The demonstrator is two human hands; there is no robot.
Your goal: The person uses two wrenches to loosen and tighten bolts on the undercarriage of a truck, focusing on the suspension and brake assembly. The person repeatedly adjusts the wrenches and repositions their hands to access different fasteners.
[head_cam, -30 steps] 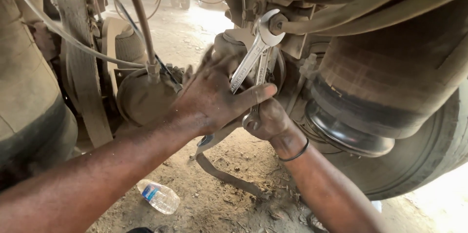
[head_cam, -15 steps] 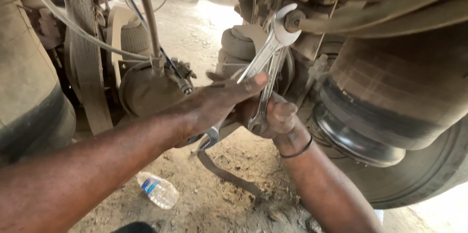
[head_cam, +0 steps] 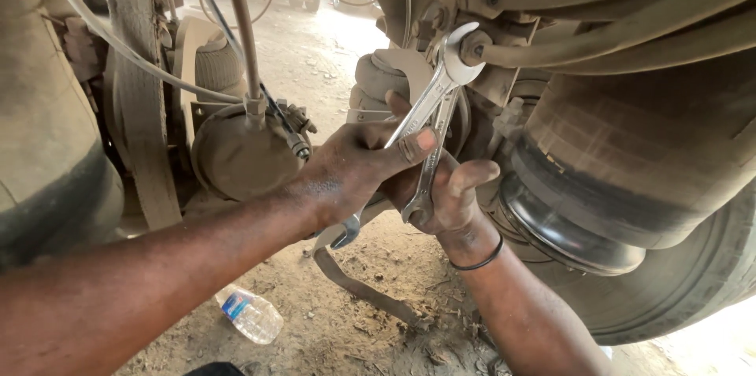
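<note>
Under the vehicle, at the middle of our view, our left hand [head_cam: 358,167] is wrapped around the shaft of a silver spanner [head_cam: 429,108], thumb pressed along its flat. Our right hand [head_cam: 445,195], just behind and below, grips a second spanner [head_cam: 429,163] that runs alongside the first; the two shafts seem to touch, though grime and fingers hide exactly where. The first spanner's open end sits on a bolt [head_cam: 475,49] at a bracket above. A black band [head_cam: 476,254] circles our right wrist. Right of the hands bulges a dark rubber air spring [head_cam: 630,155], with a tyre [head_cam: 693,289] beneath it. To the left hangs a round dusty chamber [head_cam: 236,151]. On the dirt ground [head_cam: 346,329] lies a plastic bottle [head_cam: 250,314].
</note>
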